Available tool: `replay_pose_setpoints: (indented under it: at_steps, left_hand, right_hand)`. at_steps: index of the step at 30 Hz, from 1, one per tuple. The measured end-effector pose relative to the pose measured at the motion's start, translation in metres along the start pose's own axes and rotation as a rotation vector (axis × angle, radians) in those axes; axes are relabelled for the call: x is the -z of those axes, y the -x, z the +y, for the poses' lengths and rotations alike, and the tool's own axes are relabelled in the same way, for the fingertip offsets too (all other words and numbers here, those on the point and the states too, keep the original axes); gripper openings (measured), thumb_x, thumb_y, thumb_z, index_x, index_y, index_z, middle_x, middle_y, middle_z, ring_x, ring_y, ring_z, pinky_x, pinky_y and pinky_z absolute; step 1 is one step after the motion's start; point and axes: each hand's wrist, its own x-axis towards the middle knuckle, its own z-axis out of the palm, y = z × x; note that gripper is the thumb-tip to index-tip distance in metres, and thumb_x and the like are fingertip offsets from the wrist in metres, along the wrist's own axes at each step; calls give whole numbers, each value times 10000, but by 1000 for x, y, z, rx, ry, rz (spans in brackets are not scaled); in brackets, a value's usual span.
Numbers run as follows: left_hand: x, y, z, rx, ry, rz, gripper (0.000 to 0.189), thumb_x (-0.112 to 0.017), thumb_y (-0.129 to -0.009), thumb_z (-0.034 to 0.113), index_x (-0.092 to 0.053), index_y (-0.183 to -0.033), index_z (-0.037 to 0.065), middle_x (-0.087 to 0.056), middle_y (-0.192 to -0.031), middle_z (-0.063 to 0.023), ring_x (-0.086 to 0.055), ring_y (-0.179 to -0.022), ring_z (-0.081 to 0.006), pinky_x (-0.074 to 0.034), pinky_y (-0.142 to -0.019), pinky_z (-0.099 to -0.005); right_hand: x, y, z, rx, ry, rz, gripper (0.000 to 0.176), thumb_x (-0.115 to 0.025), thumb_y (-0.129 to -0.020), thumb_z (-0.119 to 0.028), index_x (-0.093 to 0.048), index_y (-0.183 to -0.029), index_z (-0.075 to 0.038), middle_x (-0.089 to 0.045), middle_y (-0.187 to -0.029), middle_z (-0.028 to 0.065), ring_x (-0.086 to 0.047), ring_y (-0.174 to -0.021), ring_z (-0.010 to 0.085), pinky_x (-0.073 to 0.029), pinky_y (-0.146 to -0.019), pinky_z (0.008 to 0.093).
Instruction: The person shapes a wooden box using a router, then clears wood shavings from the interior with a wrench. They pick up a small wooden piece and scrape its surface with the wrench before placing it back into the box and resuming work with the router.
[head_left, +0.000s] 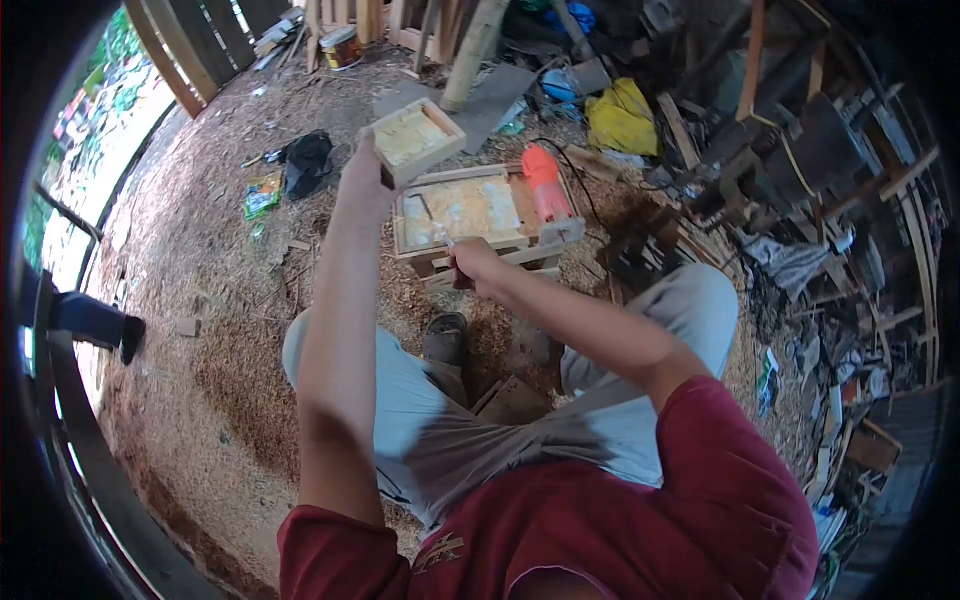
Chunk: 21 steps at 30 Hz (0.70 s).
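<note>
My left hand (pixel 372 165) grips the left side of a small shallow wooden frame box (pixel 418 138), raised and tilted above the low work stand. My right hand (pixel 474 264) is closed around a thin tool (pixel 447 239) at the near edge of the stand; its fingers hide most of the handle. A larger rimmed wooden tray (pixel 470 208) with whitish patches tops the stand. On its right side rests a red-orange power tool (pixel 546 188) with a clear base and a black cord.
Shavings cover the ground (pixel 230 300). Behind lie a black bag (pixel 305 163), a yellow sack (pixel 622 118), a paint bucket (pixel 342 48) and a leaning post (pixel 475 55). Scrap wood (pixel 840 420) is heaped at right. Another person's leg (pixel 95 318) shows at far left.
</note>
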Motion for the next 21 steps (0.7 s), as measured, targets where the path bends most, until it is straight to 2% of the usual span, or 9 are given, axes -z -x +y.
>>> replay_pose_setpoints:
  at_steps: [1,4,5,8,11,14,17,20,21]
  left_hand:
    - [3,-2,2,10,52,-30,475,-455,-1104,443,-535,-1438,114,-604,-1412,-119,-619,-1250,-312,-553,-978,-495]
    - [8,8,8,-23,68,-40,450,-475,-1094,425,-549,-1412,115,-630,-1352,-119,-644,-1192,-298,-565,-936,-477]
    - [9,9,12,-18,64,-30,435,-504,-1079,408,-555,-1397,117,-635,-1329,-118,-650,-1170,-291,-567,-927,-467]
    - [12,7,20,-16,16,-15,405,-592,-1024,351,-570,-1353,117,-647,-1263,-111,-662,-1109,-272,-571,-899,-436]
    - [15,0,21,-31,-87,-15,415,-674,-958,279,-575,-1321,103,-650,-1227,-104,-666,-1082,-260,-574,-885,-412]
    - [17,-4,19,-40,-127,-20,434,-715,-920,213,-577,-1307,75,-652,-1226,-102,-667,-1099,-264,-577,-903,-410]
    - [16,-4,17,-70,-132,-58,421,-726,-910,174,-596,-1289,45,-660,-1223,-106,-677,-1100,-268,-581,-919,-411]
    - [13,3,16,-131,-176,-115,401,-733,-910,150,-614,-1270,18,-674,-1216,-117,-691,-1090,-264,-584,-925,-412]
    - [13,3,16,-150,-194,-134,396,-734,-911,146,-618,-1265,10,-680,-1211,-120,-696,-1084,-262,-586,-920,-411]
  right_hand:
    - [-9,-5,1,25,-13,-11,152,-516,-962,-109,-580,-840,-46,-530,-655,44,-534,-506,182,-525,-496,388]
    - [-29,-27,-8,6,-140,1,147,-517,-962,-114,-575,-853,-34,-529,-646,65,-550,-505,193,-561,-520,392]
    - [-31,-34,-13,26,-118,-51,153,-520,-1002,-155,-577,-923,-38,-569,-700,72,-589,-549,201,-573,-543,388]
    - [-35,-40,-30,-18,-155,-141,181,-508,-1049,-207,-576,-1009,-44,-603,-762,70,-612,-596,200,-582,-572,382]
    - [-39,-15,-47,17,-176,-103,249,-476,-1057,-201,-607,-953,-16,-634,-782,101,-613,-589,221,-537,-539,384]
    - [-22,-23,-46,16,-104,-177,193,-519,-1061,-225,-596,-1120,-58,-640,-845,58,-642,-667,188,-585,-601,390]
    - [-6,-18,-56,20,-126,-185,199,-523,-1046,-214,-619,-974,-54,-644,-857,79,-627,-633,211,-538,-544,376]
    - [17,-10,-75,21,-32,-102,209,-558,-1038,-239,-629,-1146,-75,-649,-872,28,-652,-732,180,-568,-639,361]
    - [26,-7,-82,50,-16,-95,211,-557,-1037,-261,-633,-1134,-89,-647,-878,15,-650,-745,178,-559,-682,354]
